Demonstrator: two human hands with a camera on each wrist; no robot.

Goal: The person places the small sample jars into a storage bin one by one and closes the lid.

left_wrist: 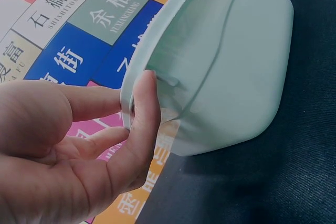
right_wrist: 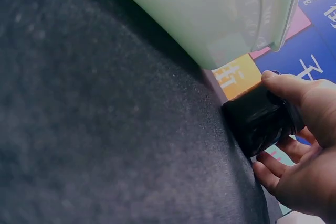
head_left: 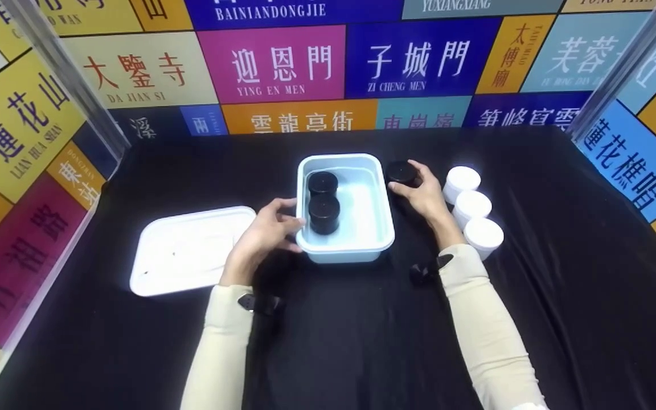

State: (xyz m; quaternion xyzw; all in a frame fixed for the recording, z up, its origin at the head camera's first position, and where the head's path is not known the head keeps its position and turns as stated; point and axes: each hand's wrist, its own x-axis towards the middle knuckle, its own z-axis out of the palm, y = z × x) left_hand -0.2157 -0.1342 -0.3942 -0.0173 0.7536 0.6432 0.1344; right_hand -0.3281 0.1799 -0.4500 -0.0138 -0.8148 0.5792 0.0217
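Black cloth point(head_left: 351, 341) covered the table, and at the centre of the head view stood a pale green plastic tub point(head_left: 371, 239) with 2 black jars point(head_left: 323, 213) inside, one behind the other along its left wall. The left hand point(head_left: 262, 236) held the tub at its left rim; the left wrist view showed the thumb point(left_wrist: 144, 124) pressed against the outer wall just under the rim, with the other fingers curled on the near side, so the hand pinched the tub's edge. A third black jar point(head_left: 401, 172) stood on the cloth just right of the tub's upper right corner. The right hand point(head_left: 426, 196) gripped it, fingers wrapped round its side; in the right wrist view the thumb lay along the top of the jar point(right_wrist: 262, 119) and the fingertips curled beneath it, clamped on it. Right of that hand, 3 white jars point(head_left: 470, 205) stood in a slanting row, close together. At the left of the frame a white lid point(head_left: 191, 250) lay flat on the cloth, just beside the left hand.
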